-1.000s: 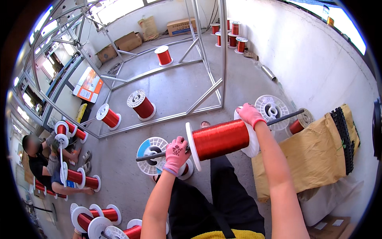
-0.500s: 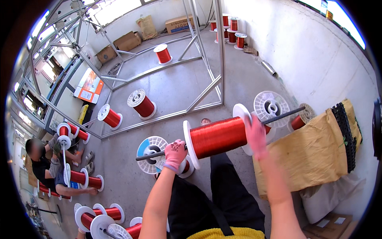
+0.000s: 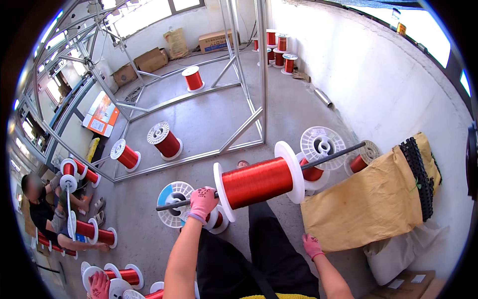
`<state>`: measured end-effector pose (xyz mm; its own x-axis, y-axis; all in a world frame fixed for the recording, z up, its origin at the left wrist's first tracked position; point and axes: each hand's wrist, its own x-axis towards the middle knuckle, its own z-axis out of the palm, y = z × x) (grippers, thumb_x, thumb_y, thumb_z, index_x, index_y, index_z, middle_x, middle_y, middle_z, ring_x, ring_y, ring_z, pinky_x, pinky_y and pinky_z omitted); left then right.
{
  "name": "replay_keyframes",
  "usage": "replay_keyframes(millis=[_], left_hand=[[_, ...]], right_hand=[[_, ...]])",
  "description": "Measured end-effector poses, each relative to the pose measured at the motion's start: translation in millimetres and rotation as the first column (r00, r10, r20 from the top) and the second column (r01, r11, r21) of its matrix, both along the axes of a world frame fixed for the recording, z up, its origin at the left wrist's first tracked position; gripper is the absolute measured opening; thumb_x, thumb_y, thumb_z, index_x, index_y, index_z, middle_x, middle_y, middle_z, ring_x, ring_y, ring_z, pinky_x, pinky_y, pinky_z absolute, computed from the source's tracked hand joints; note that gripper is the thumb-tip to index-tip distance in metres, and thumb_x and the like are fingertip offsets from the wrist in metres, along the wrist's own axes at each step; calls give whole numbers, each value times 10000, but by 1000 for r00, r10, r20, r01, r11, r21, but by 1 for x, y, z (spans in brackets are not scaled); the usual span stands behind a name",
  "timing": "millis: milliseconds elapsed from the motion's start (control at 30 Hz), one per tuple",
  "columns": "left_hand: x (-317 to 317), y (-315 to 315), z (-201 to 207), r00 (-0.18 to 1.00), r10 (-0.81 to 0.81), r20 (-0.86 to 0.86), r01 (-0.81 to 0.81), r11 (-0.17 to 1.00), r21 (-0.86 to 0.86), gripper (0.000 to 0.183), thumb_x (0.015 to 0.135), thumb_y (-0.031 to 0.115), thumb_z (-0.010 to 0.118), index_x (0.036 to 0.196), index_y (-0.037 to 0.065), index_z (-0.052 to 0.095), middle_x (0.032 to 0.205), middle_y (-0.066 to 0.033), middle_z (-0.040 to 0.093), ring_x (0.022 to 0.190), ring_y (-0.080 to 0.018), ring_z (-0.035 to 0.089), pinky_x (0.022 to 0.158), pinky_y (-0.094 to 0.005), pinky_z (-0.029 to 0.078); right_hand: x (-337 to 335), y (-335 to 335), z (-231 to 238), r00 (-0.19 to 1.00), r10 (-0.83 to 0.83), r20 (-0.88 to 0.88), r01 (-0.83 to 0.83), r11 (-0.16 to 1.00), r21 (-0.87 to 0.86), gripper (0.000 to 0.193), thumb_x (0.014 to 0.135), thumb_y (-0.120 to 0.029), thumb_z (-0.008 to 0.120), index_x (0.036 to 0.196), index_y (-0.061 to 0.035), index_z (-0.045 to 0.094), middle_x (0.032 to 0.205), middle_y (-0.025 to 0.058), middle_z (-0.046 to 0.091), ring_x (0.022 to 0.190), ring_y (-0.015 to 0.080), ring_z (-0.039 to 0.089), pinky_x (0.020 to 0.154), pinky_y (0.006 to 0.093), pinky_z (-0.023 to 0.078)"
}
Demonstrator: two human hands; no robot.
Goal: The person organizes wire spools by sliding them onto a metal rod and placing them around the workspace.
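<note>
A large spool of red wire (image 3: 257,183) with white flanges sits on a dark rod (image 3: 333,154) that runs through its centre, above my legs. My left hand (image 3: 203,203), in a pink glove, is closed around the rod beside the left flange. My right hand (image 3: 312,245), also pink-gloved, is low beside the edge of a brown sack (image 3: 361,212), away from the spool. Its fingers look loosely bent, with nothing visible in them; whether they touch the sack is unclear. White-flanged spools stand beneath the rod's left end (image 3: 174,192) and right end (image 3: 321,144).
A metal frame (image 3: 189,158) stands ahead, with red spools (image 3: 165,141) in and around it. At left a person (image 3: 42,209) sits among more spools. Another pink-gloved hand (image 3: 98,285) touches spools at lower left. A white wall (image 3: 378,74) runs along the right.
My right hand has left the spool's right flange and dropped to the sack's near edge. My left hand still grips the rod. The whole view has shifted slightly.
</note>
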<state>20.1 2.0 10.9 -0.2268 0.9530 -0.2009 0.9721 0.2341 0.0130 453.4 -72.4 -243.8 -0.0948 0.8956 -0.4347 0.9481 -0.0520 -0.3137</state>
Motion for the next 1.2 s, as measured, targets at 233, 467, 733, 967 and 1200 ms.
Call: replay_keyframes(millis=[233,467,733,967,1200], left_hand=[[-9,-2,-14,1000,-14,1,14,1000,5,283,765,368,594,902,136,682,939,-88,657,836,-288,645,715,-390,516],[-16,0,-24,981,-190,24,187,978,94,257,766,353,611,855,126,691,901,-54,632,925,-239,611,781,-385,481],[-27,6,-18,921,-386,-51,389,917,82,280,785,323,564,858,86,696,960,-70,663,1026,-220,574,1002,-417,347],[-24,10,-12,964,-205,167,218,974,-63,316,802,319,521,850,51,680,906,-156,658,883,-303,632,783,-398,500],[-32,7,-16,950,-272,152,277,961,-14,303,781,315,529,815,52,674,857,-150,660,857,-318,631,779,-408,494]], right_hand=[[-14,1,44,990,-142,11,143,986,-85,319,934,-299,328,1057,-95,541,1042,186,579,910,382,577,780,476,456],[-14,49,109,1000,21,7,-22,904,427,378,886,-121,457,1251,-28,429,1160,149,496,955,341,568,776,412,472],[-160,211,338,941,-54,-334,222,842,491,656,829,-477,507,1189,71,474,1114,241,583,1062,369,548,906,394,419],[-187,232,327,998,15,-58,3,953,302,520,844,-431,484,1006,39,635,1097,273,572,1053,375,555,908,424,431],[-168,193,306,941,247,-231,-108,868,485,424,919,-314,444,1116,54,518,1102,263,562,1052,390,529,847,422,441]])
